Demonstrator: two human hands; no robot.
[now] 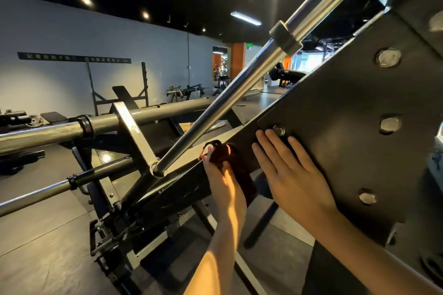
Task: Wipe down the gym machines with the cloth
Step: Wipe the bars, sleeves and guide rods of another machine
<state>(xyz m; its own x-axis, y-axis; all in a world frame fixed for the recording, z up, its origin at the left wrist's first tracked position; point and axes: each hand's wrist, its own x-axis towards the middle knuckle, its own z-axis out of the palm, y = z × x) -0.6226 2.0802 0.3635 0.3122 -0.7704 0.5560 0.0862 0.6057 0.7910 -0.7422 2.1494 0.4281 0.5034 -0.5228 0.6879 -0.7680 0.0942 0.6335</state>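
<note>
Grips a dark red cloth (pixel 243 176) in the left hand (pixel 224 184), fingers curled round its upper end, the rest hanging just to the right of the palm. Presses the cloth against the lower edge of a slanted dark metal plate (pixel 335 155) on the machine. Lays the right hand (pixel 292 175) flat on the same plate, fingers straight and slightly spread, holding nothing. Keeps the two hands close, with the cloth between them and nearer the left. Shows a round bolt (pixel 278 130) just past the right fingertips, and three more bolts well beyond that hand, up and to its right.

Shows a chrome bar (pixel 227 100) rising from a socket (pixel 158 171) just left of the left hand, slanting up past both hands to the top right. Has a thick grey tube (pixel 148 115) crossing beyond the left hand, and a thinner rod (pixel 36 195) lower on that side. Spreads a grey floor (pixel 48 235) below and left of the forearms. Closes the far side with a pale wall (pixel 72 26) bearing a dark sign strip (pixel 72 57), a bench rack (pixel 119 96) before it. Tops the room with a dark ceiling and a strip light (pixel 245 18).
</note>
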